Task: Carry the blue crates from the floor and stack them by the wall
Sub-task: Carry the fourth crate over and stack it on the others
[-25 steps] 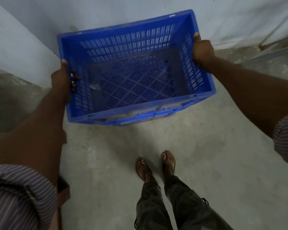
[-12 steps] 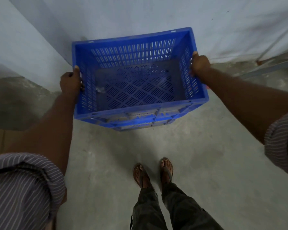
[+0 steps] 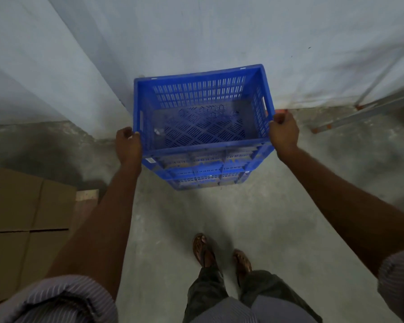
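The blue crate (image 3: 203,127) sat low in the corner, close against the wall (image 3: 196,31). The left hand (image 3: 128,145) and right hand (image 3: 283,131) each gripped a near corner, fingers (image 3: 280,118) curled over the rim. I couldn't tell if it was fully down. Released early or unevenly, it might have landed askew or trapped a fingertip.

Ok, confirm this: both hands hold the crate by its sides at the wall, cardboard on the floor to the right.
Not quite: the head view shows the cardboard on the floor to the left. The rest holds: left hand and right hand hold the crate by its sides at the wall.
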Motion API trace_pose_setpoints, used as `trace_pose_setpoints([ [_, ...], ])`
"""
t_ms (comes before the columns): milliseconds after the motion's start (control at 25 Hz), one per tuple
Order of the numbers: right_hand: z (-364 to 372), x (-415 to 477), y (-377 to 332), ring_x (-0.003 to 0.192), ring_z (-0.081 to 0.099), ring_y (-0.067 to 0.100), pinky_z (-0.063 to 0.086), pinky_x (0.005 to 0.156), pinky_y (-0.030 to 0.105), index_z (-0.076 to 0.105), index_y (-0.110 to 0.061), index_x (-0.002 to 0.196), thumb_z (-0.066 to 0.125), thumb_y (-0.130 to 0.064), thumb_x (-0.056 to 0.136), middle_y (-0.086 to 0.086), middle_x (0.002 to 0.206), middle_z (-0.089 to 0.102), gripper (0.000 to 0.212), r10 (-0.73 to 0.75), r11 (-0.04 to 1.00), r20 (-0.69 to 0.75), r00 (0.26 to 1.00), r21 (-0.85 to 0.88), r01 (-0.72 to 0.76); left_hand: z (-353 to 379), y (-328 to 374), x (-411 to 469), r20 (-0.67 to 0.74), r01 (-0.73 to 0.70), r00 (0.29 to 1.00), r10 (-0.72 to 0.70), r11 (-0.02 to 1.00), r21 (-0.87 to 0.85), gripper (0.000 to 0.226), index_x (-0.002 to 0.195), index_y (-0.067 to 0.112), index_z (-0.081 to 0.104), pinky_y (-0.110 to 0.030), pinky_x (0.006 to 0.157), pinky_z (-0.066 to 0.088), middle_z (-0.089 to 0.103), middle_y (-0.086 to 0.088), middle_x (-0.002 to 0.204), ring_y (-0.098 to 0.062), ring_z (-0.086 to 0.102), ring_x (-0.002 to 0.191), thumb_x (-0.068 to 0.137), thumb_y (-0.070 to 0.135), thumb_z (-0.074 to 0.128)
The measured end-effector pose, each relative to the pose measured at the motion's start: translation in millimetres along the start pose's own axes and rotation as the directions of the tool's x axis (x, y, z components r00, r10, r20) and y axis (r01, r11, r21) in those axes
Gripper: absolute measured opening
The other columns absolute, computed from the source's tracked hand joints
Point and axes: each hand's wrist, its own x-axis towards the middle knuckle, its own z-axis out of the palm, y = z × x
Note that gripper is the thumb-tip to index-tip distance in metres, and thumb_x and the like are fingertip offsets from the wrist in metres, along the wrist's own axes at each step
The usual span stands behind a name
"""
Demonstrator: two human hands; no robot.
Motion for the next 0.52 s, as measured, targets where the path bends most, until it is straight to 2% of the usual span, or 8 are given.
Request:
trace_pose_setpoints([
  [80, -19.0, -24.8, 1.4, 0.085, 0.061, 0.020, 0.046, 0.074, 0.029, 0.063, -0.017, 0.097, 0.058, -0.010, 0.085, 0.004, 0.092, 0.064, 0.015, -0.036, 0.994, 0.079, 0.996, 0.102, 0.027, -12.9, 5.5, -40.1, -0.021, -0.026, 0.999, 0.023, 0.993, -0.118, 0.031, 0.123, 0.007, 0.063, -0.034, 0.083, 0.054, 0.064, -0.004, 0.107, -0.017, 0.060, 0.095, 0.093, 0.014, 0.062],
  [160, -34.7, -51.1, 1.7, 0.075, 0.067, 0.018, 0.049, 0.062, 0.027, 0.062, -0.017, 0.102, 0.061, -0.011, 0.086, 0.006, 0.093, 0.067, 0.016, -0.062, 0.979, 0.219, 0.974, 0.204, 0.016, -24.7, 9.8, -81.4, -0.048, -0.065, 0.997, 0.056, 0.975, -0.214, 0.025, 0.114, 0.012, 0.065, -0.042, 0.083, 0.055, 0.066, -0.008, 0.099, -0.020, 0.063, 0.089, 0.089, 0.018, 0.064],
  [280, -59.4, -98.9, 7.5, 0.065, 0.067, 0.014, 0.048, 0.053, 0.019, 0.059, -0.013, 0.106, 0.058, -0.007, 0.093, 0.008, 0.088, 0.069, 0.014, -0.098, 0.953, 0.326, 0.940, 0.302, -0.006, -39.0, 8.5, -163.5, -0.052, -0.101, 0.995, 0.089, 0.942, -0.320, 0.016, 0.105, 0.022, 0.064, -0.036, 0.072, 0.051, 0.068, -0.010, 0.098, -0.023, 0.066, 0.087, 0.089, 0.022, 0.064],
  [440, -91.4, -174.5, 11.1, 0.062, 0.066, 0.012, 0.051, 0.057, 0.021, 0.062, -0.008, 0.108, 0.058, -0.008, 0.096, 0.007, 0.084, 0.070, 0.012, -0.161, 0.943, 0.427, 0.890, 0.333, 0.012, -60.5, 4.4, -277.6, -0.123, -0.161, 0.985, 0.120, 0.897, -0.413, 0.013, 0.109, 0.018, 0.064, -0.024, 0.069, 0.051, 0.070, -0.011, 0.101, -0.017, 0.067, 0.083, 0.095, 0.016, 0.065],
  [520, -103.5, -210.8, 16.6, 0.061, 0.065, 0.012, 0.052, 0.056, 0.020, 0.062, -0.005, 0.109, 0.058, -0.007, 0.097, 0.007, 0.082, 0.070, 0.013, -0.181, 0.936, 0.467, 0.865, 0.351, 0.006, -73.5, -7.6, -323.8, -0.137, -0.145, 0.986, 0.093, 0.887, -0.439, 0.015, 0.111, 0.018, 0.065, -0.024, 0.071, 0.054, 0.072, -0.011, 0.105, -0.015, 0.068, 0.084, 0.096, 0.020, 0.065],
])
